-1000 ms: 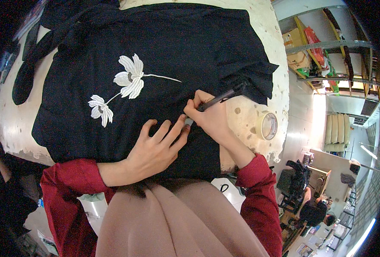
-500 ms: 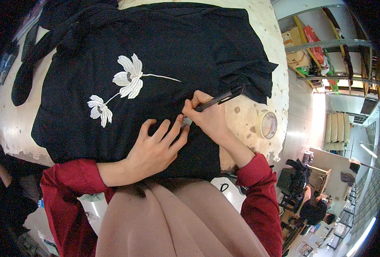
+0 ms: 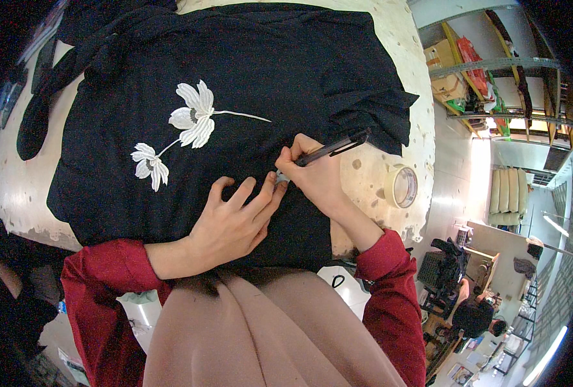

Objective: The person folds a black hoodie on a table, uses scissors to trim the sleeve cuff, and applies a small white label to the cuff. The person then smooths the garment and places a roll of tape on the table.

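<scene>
A black garment (image 3: 254, 71) lies spread over the pale table, with a white flower applique (image 3: 196, 119) on it: two blossoms joined by a thin stem. Pinched in my right hand (image 3: 314, 174) is a dark pen (image 3: 331, 149), its clip end slanting up to the right and its tip hidden by my fingers. My left hand (image 3: 231, 219) lies on the cloth with fingers apart, its fingertips close beside the right hand. Between the two hands a small whitish piece (image 3: 281, 178) shows, mostly covered; I cannot tell what it is.
A roll of tape (image 3: 401, 186) stands at the right on the worn table top (image 3: 362, 206). Black cloth is bunched at the far left. Shelves (image 3: 493, 68) with boxes and bags are beyond the table to the right. Another person (image 3: 473, 317) sits farther off at the lower right.
My left fingers have shifted slightly near the whitish piece. The pen and right hand stay almost in place. At the left edge, another person's arm has moved.
</scene>
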Demonstrator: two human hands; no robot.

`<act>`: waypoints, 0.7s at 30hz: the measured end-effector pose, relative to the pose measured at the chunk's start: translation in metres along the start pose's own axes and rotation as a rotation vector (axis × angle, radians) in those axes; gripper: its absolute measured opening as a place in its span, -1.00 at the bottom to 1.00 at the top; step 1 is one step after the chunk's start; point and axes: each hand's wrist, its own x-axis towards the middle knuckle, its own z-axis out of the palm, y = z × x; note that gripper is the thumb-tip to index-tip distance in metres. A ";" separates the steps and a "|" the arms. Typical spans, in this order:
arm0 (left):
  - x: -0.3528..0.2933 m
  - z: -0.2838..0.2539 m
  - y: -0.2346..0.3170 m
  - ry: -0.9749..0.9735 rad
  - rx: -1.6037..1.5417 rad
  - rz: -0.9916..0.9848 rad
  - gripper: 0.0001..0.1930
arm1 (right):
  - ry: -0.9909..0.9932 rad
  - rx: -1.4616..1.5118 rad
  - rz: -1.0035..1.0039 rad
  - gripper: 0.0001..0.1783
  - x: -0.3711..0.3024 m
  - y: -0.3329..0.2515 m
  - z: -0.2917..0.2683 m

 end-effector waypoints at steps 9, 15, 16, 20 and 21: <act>0.001 -0.002 0.000 0.027 0.027 0.012 -0.33 | 0.040 0.018 0.020 -0.70 0.000 -0.005 0.000; 0.002 -0.002 0.000 0.002 -0.004 0.005 -0.32 | 0.071 0.011 0.049 -0.71 0.001 -0.002 0.000; 0.001 -0.001 0.000 0.004 -0.004 0.006 -0.32 | 0.057 0.010 0.049 -0.70 0.001 -0.004 -0.001; 0.001 0.000 0.000 0.017 -0.003 0.006 -0.33 | 0.035 0.008 0.011 -0.70 0.001 -0.004 -0.001; 0.000 0.000 0.000 0.017 0.000 0.004 -0.33 | 0.037 -0.004 0.017 -0.70 0.001 -0.003 -0.001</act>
